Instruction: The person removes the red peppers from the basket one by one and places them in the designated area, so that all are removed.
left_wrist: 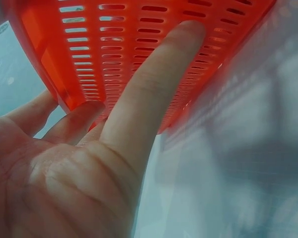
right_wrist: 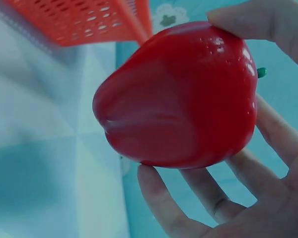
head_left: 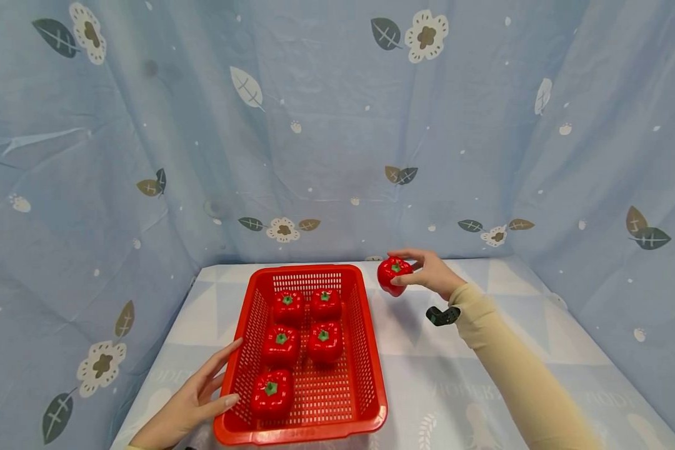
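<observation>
My right hand [head_left: 432, 275] pinches a red bell pepper [head_left: 392, 275] with a green stem, thumb on one side and fingertips on the other. It is held above the table, right of a red plastic basket [head_left: 378, 381]. The right wrist view shows the bell pepper [right_wrist: 179, 99] close up, with the right hand [right_wrist: 268, 183] around its side. Several more red bell peppers stand in the basket, such as one at the near left [head_left: 272, 400]. My left hand [head_left: 194, 400] rests against the basket's left side, fingers spread. In the left wrist view its thumb [left_wrist: 149, 94] lies along the slotted wall [left_wrist: 124, 49].
The table [head_left: 427, 369] has a pale patterned cover. Blue curtains [head_left: 337, 137] with flowers and leaves hang behind it and along both sides. A dark wrist device [head_left: 442, 315] sits at the right wrist.
</observation>
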Tool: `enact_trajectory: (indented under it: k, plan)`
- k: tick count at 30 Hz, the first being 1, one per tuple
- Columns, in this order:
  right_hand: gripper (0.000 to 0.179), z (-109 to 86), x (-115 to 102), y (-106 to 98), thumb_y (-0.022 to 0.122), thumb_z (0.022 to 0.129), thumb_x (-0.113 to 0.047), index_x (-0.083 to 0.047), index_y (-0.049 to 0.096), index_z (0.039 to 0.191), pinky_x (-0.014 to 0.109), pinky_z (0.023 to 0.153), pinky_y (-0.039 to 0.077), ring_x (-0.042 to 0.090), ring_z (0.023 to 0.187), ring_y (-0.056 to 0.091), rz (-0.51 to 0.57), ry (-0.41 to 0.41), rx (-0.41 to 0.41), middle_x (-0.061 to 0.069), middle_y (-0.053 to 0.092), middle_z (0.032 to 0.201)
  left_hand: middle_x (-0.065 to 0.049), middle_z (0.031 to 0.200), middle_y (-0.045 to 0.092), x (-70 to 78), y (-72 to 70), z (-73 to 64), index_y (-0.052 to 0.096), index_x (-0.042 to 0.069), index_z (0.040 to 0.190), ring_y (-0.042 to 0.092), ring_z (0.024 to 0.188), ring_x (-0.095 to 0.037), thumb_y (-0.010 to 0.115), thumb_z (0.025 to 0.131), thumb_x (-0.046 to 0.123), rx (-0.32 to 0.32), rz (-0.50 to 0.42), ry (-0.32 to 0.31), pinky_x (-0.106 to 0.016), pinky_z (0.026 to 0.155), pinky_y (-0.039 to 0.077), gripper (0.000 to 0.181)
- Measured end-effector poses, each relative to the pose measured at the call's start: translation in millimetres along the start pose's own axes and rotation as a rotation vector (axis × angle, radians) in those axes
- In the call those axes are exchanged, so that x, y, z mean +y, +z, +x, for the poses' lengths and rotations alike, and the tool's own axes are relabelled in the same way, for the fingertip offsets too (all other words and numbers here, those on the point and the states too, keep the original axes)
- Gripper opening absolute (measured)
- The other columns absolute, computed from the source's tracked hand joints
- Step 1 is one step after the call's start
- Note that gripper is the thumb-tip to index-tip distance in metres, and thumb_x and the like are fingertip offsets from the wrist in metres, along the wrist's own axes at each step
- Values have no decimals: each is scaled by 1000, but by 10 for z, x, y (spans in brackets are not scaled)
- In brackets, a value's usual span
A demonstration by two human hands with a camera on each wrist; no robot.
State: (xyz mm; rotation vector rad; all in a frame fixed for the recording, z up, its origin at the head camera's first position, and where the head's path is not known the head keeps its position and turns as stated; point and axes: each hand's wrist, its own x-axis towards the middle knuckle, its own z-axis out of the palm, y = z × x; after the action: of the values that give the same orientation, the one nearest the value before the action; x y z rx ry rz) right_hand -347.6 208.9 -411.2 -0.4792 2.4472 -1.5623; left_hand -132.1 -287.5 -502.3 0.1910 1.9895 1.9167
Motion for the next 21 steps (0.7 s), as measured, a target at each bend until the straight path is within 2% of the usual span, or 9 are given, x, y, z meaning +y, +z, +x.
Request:
enact_trajectory:
  k: [5,9,16,21]
  plan:
    - [68,38,182,54,87,91,-13,-7,62,154,44,94,61,30,107,69,41,19,37,23,62,146,-21,180,3,10,5,1,15,26,176,24,157,-60,67,108,12,14,13,-3,-53,98,62,87]
    - [69,52,285,107,87,91,-14,-6,61,155,43,95,60,27,104,70,35,40,75,25,63,143,-21,180,2,13,15,5,15,26,176,23,157,-60,67,109,12,18,11,-4,-53,98,62,86]
    - [68,42,364,203,87,92,-15,-4,62,154,39,91,61,25,103,72,34,43,109,27,61,146,-22,180,4,27,27,0,15,25,176,22,158,-61,68,108,13,26,18,-11,-52,98,62,87]
    - [69,57,415,249,88,92,-15,-5,61,154,45,94,61,28,106,70,31,60,130,26,58,150,-22,180,3,27,26,-10,14,23,176,26,157,-60,66,109,10,11,-2,3,-55,98,61,86]
